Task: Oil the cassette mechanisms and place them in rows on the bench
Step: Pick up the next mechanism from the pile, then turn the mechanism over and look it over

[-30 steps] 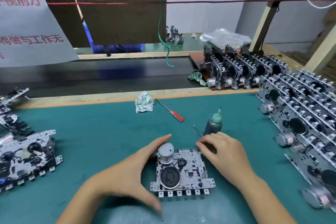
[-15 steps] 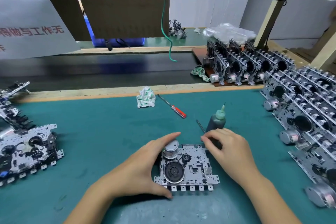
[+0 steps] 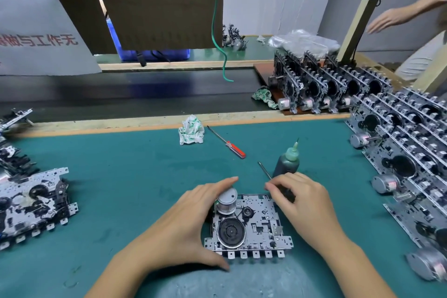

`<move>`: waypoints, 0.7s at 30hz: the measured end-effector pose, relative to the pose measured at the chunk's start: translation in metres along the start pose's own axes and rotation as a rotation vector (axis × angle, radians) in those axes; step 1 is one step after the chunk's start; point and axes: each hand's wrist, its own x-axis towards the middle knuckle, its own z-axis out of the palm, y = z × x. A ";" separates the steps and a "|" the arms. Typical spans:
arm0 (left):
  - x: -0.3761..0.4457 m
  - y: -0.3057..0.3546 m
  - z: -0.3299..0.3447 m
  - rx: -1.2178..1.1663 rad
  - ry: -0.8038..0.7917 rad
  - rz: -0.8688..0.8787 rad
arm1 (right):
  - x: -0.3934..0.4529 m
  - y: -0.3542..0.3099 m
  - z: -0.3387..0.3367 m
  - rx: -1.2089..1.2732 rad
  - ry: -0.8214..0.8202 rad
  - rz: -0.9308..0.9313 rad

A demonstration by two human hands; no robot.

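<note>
On the green mat (image 3: 121,176), cassette mechanism (image 3: 249,227) between left hand (image 3: 183,225) and right hand (image 3: 302,203).

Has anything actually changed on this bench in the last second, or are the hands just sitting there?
Very little. Another person's hand has reached into view at the top right. The left hand still cups the cassette mechanism, and the right hand still pinches a thin dark tool at its far edge. The oil bottle and red-handled screwdriver lie where they were.
</note>
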 end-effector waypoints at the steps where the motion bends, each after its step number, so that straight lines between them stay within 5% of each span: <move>1: 0.000 0.000 0.000 -0.017 0.002 -0.001 | 0.000 0.001 0.000 0.021 0.002 -0.002; 9: -0.001 0.002 0.004 -0.078 0.001 0.006 | 0.001 -0.003 -0.001 0.217 0.142 0.001; 21: 0.001 0.002 0.005 -0.058 0.050 0.023 | 0.001 -0.005 -0.002 0.210 0.075 -0.026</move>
